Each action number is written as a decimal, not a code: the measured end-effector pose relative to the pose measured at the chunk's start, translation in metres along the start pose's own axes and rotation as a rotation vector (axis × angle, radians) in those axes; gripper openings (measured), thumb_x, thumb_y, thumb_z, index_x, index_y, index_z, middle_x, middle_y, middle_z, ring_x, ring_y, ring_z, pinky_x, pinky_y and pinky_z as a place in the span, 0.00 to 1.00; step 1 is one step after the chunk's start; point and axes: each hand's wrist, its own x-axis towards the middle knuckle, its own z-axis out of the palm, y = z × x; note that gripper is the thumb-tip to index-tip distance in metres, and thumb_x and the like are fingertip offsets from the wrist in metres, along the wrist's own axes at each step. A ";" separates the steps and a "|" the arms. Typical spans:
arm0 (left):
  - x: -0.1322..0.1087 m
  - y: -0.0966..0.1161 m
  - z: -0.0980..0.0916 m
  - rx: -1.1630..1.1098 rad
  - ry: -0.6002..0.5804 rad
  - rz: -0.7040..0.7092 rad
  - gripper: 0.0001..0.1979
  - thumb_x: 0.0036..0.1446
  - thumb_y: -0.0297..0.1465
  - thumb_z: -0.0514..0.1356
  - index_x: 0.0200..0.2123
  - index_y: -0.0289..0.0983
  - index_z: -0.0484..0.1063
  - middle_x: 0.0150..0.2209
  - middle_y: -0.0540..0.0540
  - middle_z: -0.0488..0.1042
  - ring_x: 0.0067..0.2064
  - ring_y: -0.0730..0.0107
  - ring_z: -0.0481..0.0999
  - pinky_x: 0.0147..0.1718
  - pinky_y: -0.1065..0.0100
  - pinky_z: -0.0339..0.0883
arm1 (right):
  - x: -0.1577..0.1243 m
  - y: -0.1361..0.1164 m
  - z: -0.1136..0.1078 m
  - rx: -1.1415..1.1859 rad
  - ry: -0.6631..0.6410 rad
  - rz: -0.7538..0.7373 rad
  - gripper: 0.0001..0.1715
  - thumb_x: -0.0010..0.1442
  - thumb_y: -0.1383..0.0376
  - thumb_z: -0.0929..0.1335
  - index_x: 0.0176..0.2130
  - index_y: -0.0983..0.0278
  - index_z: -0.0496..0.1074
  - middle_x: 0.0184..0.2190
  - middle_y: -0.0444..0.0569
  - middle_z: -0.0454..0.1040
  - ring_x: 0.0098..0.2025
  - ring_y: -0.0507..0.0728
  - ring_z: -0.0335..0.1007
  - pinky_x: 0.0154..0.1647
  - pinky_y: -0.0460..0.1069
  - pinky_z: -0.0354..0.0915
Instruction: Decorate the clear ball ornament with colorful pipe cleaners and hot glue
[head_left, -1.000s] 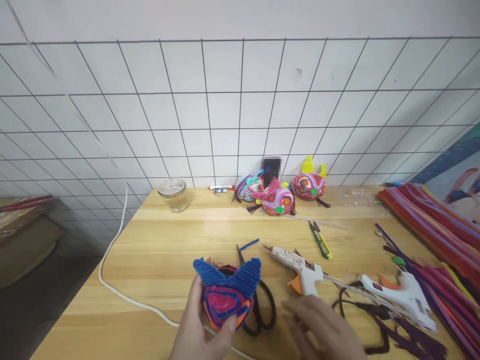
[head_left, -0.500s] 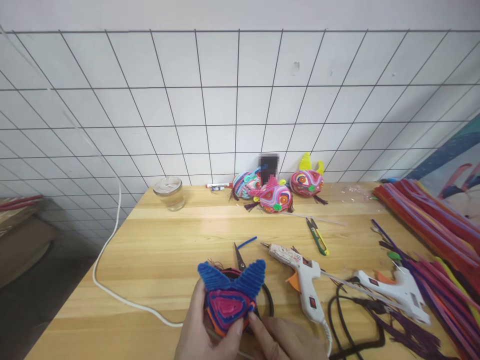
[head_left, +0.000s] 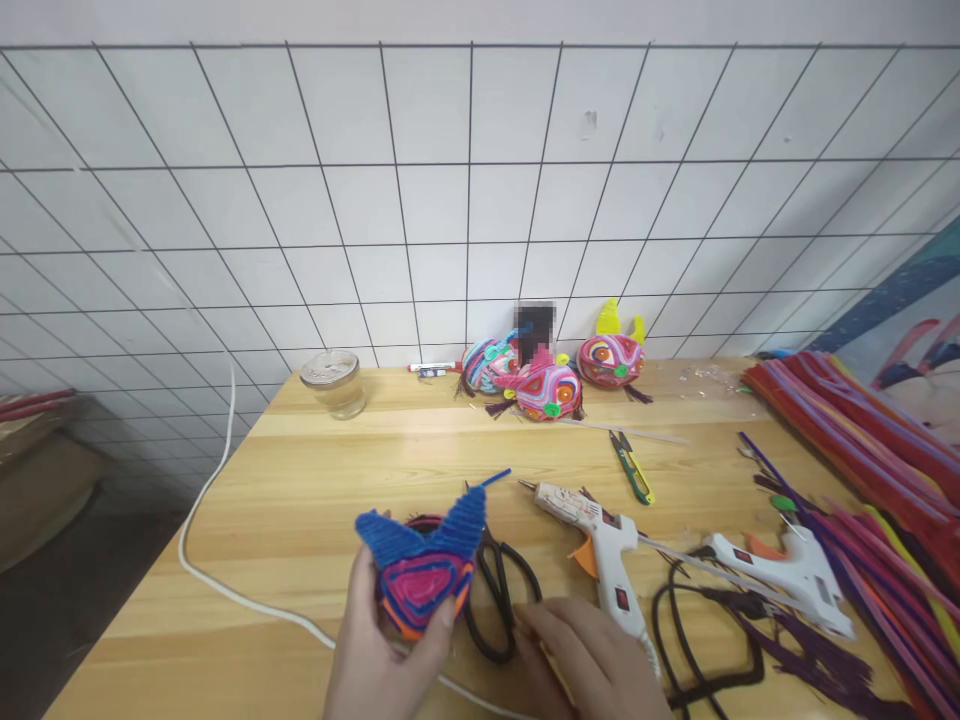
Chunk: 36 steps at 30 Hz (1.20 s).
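Observation:
My left hand [head_left: 390,640] grips a fish-like pipe-cleaner ornament [head_left: 424,580], its thumb on the front and fingers behind. The ornament has two blue ear-like fins on top and a face of pink, purple and blue coils, edged in orange. Black-handled scissors [head_left: 499,600] lie on the table just right of it, blades partly hidden behind a blue fin. Beside their handles is my right hand [head_left: 585,650], low over the table, its fingers loosely bent and apart from the ornament. I cannot tell whether its fingertips touch the handle.
A white glue gun [head_left: 600,535] and a second glue gun [head_left: 787,575] lie at right with black cables. Behind are thread snips [head_left: 631,467], finished ornaments [head_left: 551,388] and a glass jar [head_left: 334,385]. Pipe cleaners [head_left: 847,430] cover the right edge. A white cord [head_left: 247,600] crosses the left.
My right hand has come off the ornament and moved right and down towards the scissors. The left hand has shifted left with the ornament, which is tilted slightly, uncovering the scissor handles.

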 end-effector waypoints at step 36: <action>0.026 0.011 -0.024 -0.261 0.057 -0.028 0.31 0.42 0.38 0.69 0.50 0.40 0.63 0.47 0.43 0.76 0.48 0.57 0.76 0.50 0.60 0.69 | 0.051 0.177 -0.010 -0.489 -0.725 0.600 0.10 0.57 0.75 0.63 0.30 0.70 0.74 0.24 0.52 0.78 0.28 0.59 0.76 0.29 0.52 0.69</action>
